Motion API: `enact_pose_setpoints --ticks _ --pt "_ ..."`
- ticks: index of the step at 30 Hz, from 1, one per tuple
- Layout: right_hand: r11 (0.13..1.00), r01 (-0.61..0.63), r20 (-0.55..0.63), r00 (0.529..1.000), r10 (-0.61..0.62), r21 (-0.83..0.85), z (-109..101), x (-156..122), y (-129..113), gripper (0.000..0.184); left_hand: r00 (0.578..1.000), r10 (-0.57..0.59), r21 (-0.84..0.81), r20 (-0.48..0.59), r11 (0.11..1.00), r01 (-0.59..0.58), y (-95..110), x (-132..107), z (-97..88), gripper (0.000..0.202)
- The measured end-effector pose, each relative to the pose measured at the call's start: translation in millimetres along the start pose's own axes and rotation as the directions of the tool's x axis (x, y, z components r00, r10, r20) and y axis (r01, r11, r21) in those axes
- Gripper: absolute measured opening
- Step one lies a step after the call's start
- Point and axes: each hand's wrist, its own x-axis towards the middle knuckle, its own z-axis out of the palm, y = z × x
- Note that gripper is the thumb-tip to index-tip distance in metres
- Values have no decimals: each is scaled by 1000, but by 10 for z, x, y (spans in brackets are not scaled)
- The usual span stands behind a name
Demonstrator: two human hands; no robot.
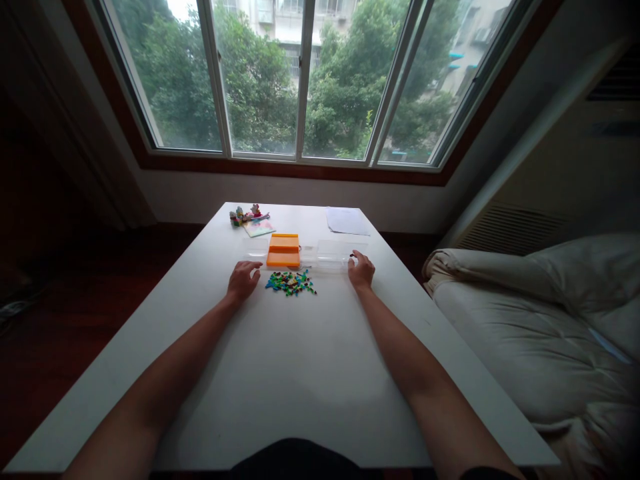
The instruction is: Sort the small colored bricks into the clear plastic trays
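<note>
A heap of small green, blue and dark toy bricks (291,283) lies on the white table in front of me. To its left my left hand (243,279) rests on the tabletop, empty, fingers loosely apart. My right hand (362,272) is at the right end of the clear plastic trays and pinches a small dark brick (352,255) between thumb and fingertips. An orange box (283,251) stands just behind the heap. One clear plastic tray (334,255) extends from it towards my right hand; another clear tray (257,249) is on its left.
Small colourful figures (245,215) and a pastel card (260,228) occupy the table's far left corner. White paper sheets (347,221) lie at the far right. A window (300,80) faces me beyond the table (295,373), and a pale sofa (530,320) stands to the right.
</note>
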Motion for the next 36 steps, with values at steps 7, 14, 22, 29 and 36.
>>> enact_pose_setpoints --ticks 7,14,22,29,36 --pt "994 46 -47 998 -41 97 -14 -8 -41 33 993 -101 -22 -63 995 100 -152 76 -37 36" --pt "979 127 -20 992 -126 157 -91 -104 -240 27 981 -194 -59 -27 980 193 -271 138 30 48" --pt "944 273 32 959 -283 183 -169 -236 -521 26 974 -224 -50 17 973 225 -396 165 117 57" --pt "935 293 79 946 -313 202 -151 -249 -533 25 968 -247 -14 43 969 248 -383 171 135 63" --pt "925 321 103 933 -346 201 -157 -260 -534 24 988 -149 49 26 988 148 -276 144 74 57"
